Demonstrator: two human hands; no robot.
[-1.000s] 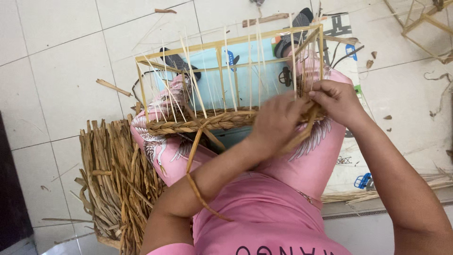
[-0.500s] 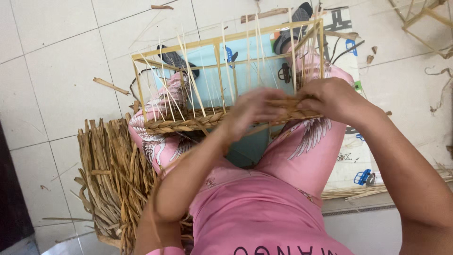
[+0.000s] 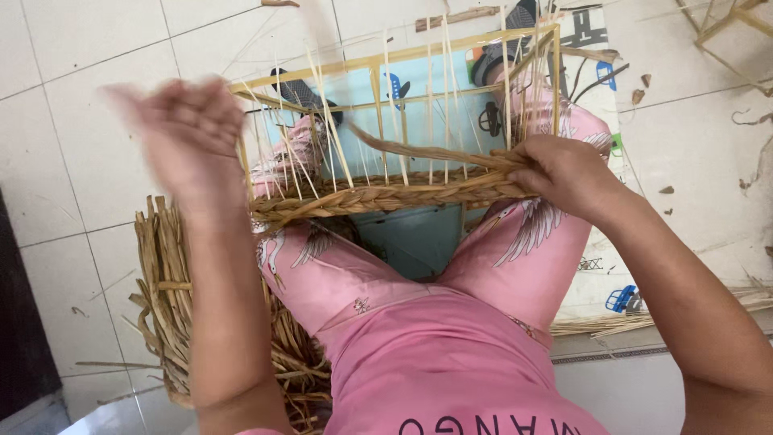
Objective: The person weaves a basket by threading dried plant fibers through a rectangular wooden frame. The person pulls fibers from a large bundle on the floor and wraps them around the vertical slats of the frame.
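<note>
A basket frame (image 3: 386,60) of pale bamboo sticks lies across my lap, with thin upright splints rising from it. A braided band of dry straw (image 3: 378,196) runs along its near side. My right hand (image 3: 564,173) grips the braid at its right end, pinning a loose straw strand (image 3: 419,149) that trails to the left. My left hand (image 3: 189,133) is raised at the frame's left side, blurred, fingers bunched; whether the strand reaches it I cannot tell.
A bundle of dry straw (image 3: 165,298) lies on the tiled floor by my left thigh. More straw (image 3: 612,322) sits at the right on a printed mat (image 3: 596,266). Dark sandals (image 3: 302,93) rest beyond the frame. Another bamboo frame (image 3: 733,24) stands at the top right.
My left hand has left the braid's right end and swung out to the left and upward, drawing a strand out. My right hand stays on the braid.
</note>
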